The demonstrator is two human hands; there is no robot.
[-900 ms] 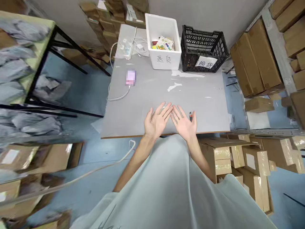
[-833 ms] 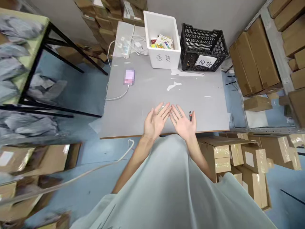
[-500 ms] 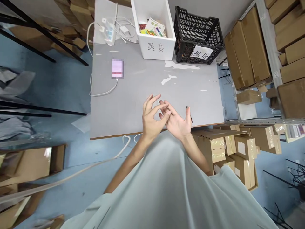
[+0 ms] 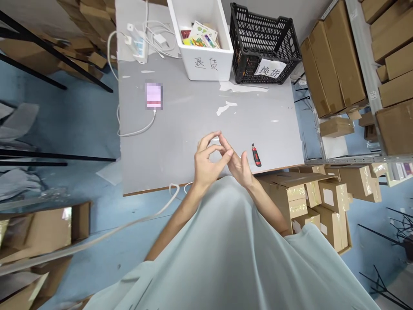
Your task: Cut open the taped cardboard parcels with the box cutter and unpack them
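Left hand [image 4: 206,165] and right hand [image 4: 238,165] meet over the table [image 4: 180,142] near edge – fingers curled, tips touching, holding nothing I can see. Cutter [image 4: 256,156] lies just right of the fingers, untouched, within reach. Phone [image 4: 153,95] far beyond, charging.

The desk [image 4: 193,112] had a matt grey top, scuffed with white patches, and a raw wood edge. Behind it stood a smooth white foam box [image 4: 206,60] and a black plastic lattice crate [image 4: 264,43] with a paper label. On the desk lay a red-and-black plastic utility knife [image 4: 256,155]; matt brown cardboard cartons [image 4: 322,202], sealed with glossy tape, sat beside it.
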